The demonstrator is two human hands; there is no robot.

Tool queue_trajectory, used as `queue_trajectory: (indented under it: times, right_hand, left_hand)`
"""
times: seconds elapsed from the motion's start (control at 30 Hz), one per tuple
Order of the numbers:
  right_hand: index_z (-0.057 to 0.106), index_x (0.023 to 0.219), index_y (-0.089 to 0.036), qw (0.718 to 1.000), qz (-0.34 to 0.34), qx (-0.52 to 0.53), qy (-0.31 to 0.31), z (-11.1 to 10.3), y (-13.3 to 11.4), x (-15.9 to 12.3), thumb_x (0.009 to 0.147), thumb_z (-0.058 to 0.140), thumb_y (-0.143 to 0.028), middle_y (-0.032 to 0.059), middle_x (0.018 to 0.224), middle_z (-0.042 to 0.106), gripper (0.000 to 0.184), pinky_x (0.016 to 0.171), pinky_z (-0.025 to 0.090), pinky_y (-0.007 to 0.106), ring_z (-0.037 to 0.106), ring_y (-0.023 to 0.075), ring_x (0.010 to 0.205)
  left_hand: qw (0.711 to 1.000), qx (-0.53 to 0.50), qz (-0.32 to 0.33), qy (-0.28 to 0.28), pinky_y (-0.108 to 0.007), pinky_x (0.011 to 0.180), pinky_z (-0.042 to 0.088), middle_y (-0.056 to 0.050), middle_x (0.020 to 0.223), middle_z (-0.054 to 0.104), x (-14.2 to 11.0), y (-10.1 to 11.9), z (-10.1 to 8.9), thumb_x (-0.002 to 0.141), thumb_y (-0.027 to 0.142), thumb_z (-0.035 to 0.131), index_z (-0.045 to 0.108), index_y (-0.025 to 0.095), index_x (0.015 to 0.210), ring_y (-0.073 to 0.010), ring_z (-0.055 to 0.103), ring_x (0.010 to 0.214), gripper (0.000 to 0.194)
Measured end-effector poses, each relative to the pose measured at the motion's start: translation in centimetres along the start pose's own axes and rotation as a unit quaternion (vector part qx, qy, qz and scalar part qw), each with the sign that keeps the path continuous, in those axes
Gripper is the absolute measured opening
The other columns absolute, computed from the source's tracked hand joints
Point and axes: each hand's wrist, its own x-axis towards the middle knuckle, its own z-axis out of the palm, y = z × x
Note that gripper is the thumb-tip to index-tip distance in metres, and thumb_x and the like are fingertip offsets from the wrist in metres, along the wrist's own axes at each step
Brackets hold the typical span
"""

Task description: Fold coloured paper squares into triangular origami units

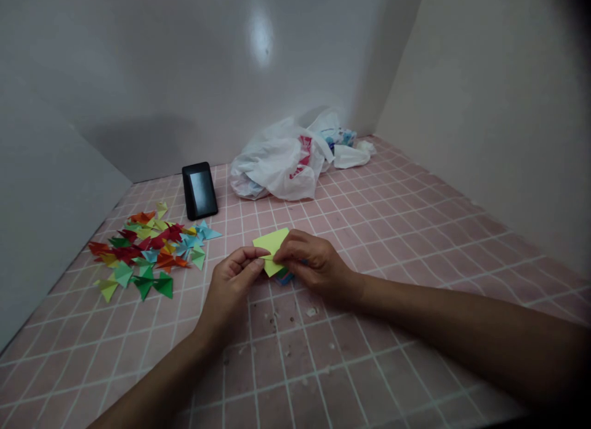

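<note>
Current step, as judged: two-handed manipulation of the yellow paper (268,242), positioned to the right of the black device (200,191) and nearer the wearer. Any crease calls for aligned edges and steady fingertip pressure. Left hand (232,276): thumb and forefinger pinch the paper's left side. Right hand (323,268): fingers curled, pinching its right side. Both forearms converge inward.
</note>
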Motion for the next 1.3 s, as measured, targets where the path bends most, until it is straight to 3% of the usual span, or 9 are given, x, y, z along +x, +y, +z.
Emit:
queue_trajectory:
  times: [0.3, 0.67, 0.87, 0.97, 1.1, 1.3]
  right_hand:
    - [0.063, 0.090, -0.021, 1.000, -0.022, -0.011, -0.002, 0.15, 0.13, -0.12, 0.092, 0.052, -0.008, 0.0039, 0.087, 0.060, 0.016, 0.075, 0.049, 0.032, 0.058, 0.0175, 0.084]
    - [0.063, 0.089, -0.020, 1.000, -0.009, -0.002, 0.005, 0.16, 0.03, -0.05, 0.093, 0.052, -0.011, 0.0036, 0.087, 0.061, 0.016, 0.075, 0.049, 0.031, 0.059, 0.0166, 0.083]
    - [0.063, 0.095, -0.019, 0.994, 0.083, 0.063, 0.024, -0.09, -0.38, 0.32, 0.092, 0.053, -0.013, 0.0024, 0.088, 0.064, 0.012, 0.074, 0.047, 0.028, 0.059, 0.0145, 0.081]
    - [0.062, 0.083, -0.018, 0.988, 0.133, 0.078, 0.018, -0.20, -0.41, 0.46, 0.093, 0.054, -0.019, 0.0008, 0.080, 0.060, 0.013, 0.069, 0.044, 0.027, 0.056, 0.0133, 0.074]
    - [0.063, 0.078, -0.017, 0.986, 0.137, 0.097, -0.003, -0.08, -0.23, 0.50, 0.092, 0.058, -0.025, 0.0015, 0.079, 0.060, 0.017, 0.069, 0.044, 0.027, 0.056, 0.0140, 0.074]
    - [0.061, 0.074, -0.017, 0.984, 0.148, 0.099, -0.005, 0.22, -0.02, 0.47, 0.086, 0.060, -0.016, 0.0004, 0.076, 0.059, 0.012, 0.068, 0.042, 0.027, 0.054, 0.0128, 0.071]
  left_hand:
    - [1.000, 0.018, -0.018, 0.005, -0.026, 0.070, 0.050, -0.001, 0.074, 0.067, 0.10, 0.35, 0.56, 0.074, 0.038, 0.077, 0.069, 0.016, 0.076, -0.0128, 0.061, 0.067, 0.024]
    - [0.999, 0.047, 0.006, 0.022, -0.024, 0.064, 0.047, 0.000, 0.070, 0.068, 0.22, 0.53, 0.59, 0.067, 0.037, 0.080, 0.070, 0.016, 0.075, -0.0122, 0.059, 0.063, 0.025]
    - [0.993, 0.098, 0.041, 0.050, -0.023, 0.063, 0.047, 0.000, 0.071, 0.068, 0.10, 0.54, 0.43, 0.071, 0.039, 0.078, 0.071, 0.016, 0.078, -0.0126, 0.060, 0.065, 0.025]
    - [0.991, 0.112, 0.053, 0.051, -0.023, 0.064, 0.048, 0.000, 0.071, 0.068, -0.03, 0.59, 0.47, 0.073, 0.037, 0.077, 0.071, 0.016, 0.078, -0.0125, 0.060, 0.066, 0.022]
    - [0.987, 0.134, 0.068, 0.050, -0.022, 0.061, 0.047, 0.000, 0.069, 0.068, -0.17, 0.71, 0.74, 0.073, 0.034, 0.076, 0.070, 0.017, 0.075, -0.0127, 0.059, 0.064, 0.018]
    - [0.984, 0.154, 0.078, 0.047, -0.022, 0.059, 0.048, 0.001, 0.065, 0.066, -0.17, 0.89, 1.03, 0.072, 0.031, 0.073, 0.070, 0.018, 0.071, -0.0125, 0.059, 0.061, 0.014]
